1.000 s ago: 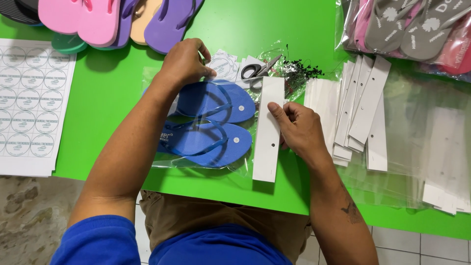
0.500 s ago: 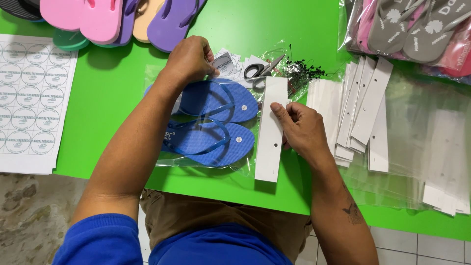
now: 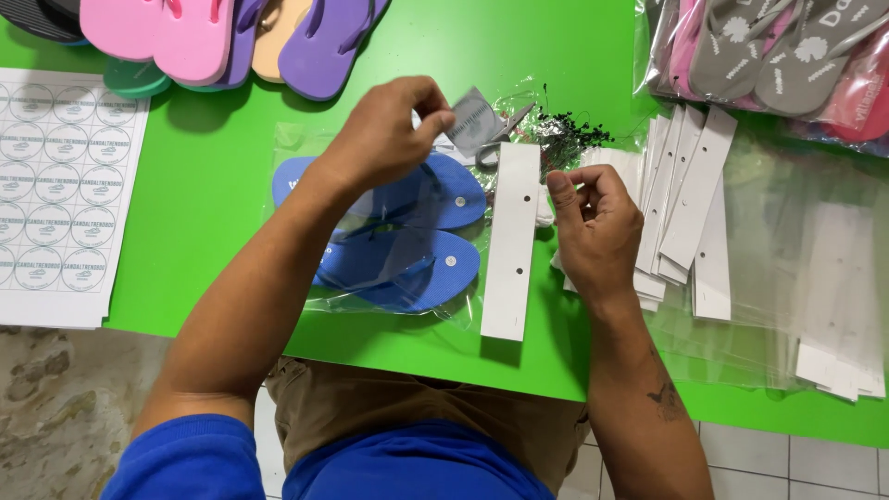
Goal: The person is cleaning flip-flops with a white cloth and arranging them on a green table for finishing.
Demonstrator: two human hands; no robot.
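Near the counter's (image 3: 231,185) middle, the left hand (image 3: 384,139) is now lifting a small grey tag (image 3: 470,118) off the bagged blue sandals (image 3: 407,231); the right hand (image 3: 597,222), loosely curled and empty, is hovering beside the white card strip (image 3: 511,241).

Bagged pair of flip-flops (image 3: 407,231) lying mid-table (image 3: 231,185), one sandal behind the other. Card strip (image 3: 511,241) lying along the bag's right edge. Stack of card strips (image 3: 690,204) sitting further right. Sticker sheet (image 3: 56,194) lying far left. Loose flip-flops (image 3: 231,37) resting behind, bagged pairs (image 3: 769,56) behind right.
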